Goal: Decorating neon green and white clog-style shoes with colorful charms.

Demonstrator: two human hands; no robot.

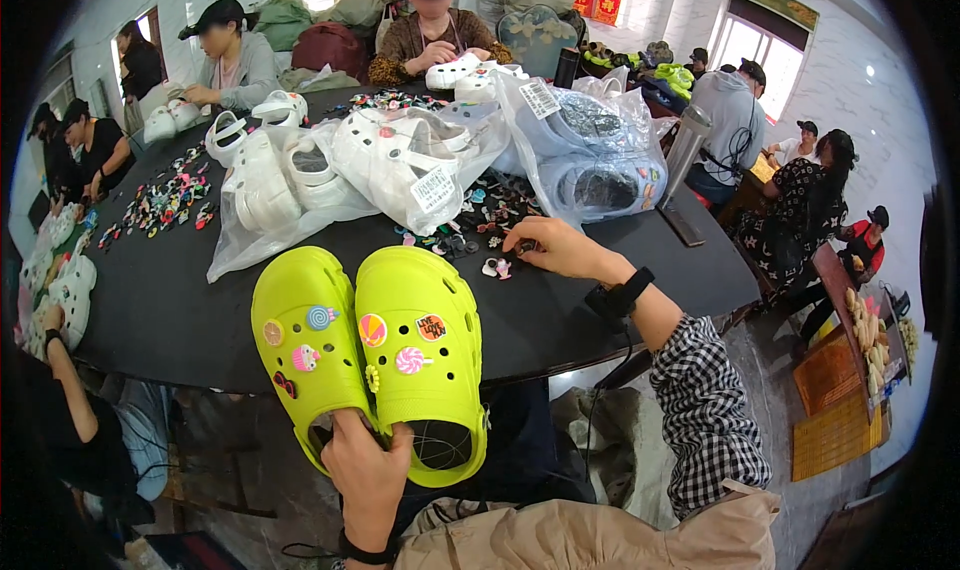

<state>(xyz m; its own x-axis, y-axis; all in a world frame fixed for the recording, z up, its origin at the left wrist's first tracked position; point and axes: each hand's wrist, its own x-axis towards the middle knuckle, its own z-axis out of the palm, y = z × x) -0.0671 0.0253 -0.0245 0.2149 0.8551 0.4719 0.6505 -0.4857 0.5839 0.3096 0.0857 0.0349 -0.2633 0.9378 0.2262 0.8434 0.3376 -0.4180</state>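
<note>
My left hand (370, 475) grips a pair of lime-green clogs (418, 295) by their heel openings, thumb in one and fingers in the other. Colourful shoe charms dot both clogs: a blue lollipop (321, 317), a cupcake (305, 357), a beach ball (373, 329) and a pink swirl lollipop (410, 360) among them. My right hand (565, 250) reaches over loose dark charms (485, 210) on the black table, fingertips pinched together; whatever is between them is too small to make out. A small white-and-pink charm (496, 268) lies just below those fingertips.
Plastic-bagged white clogs (400, 165) and bagged pale-blue clogs (600, 160) stand beyond my hands on the black table (160, 300). A metal post (690, 140) rises at right. More charms (165, 200) lie at left. Co-workers (432, 40) handle clogs around the table.
</note>
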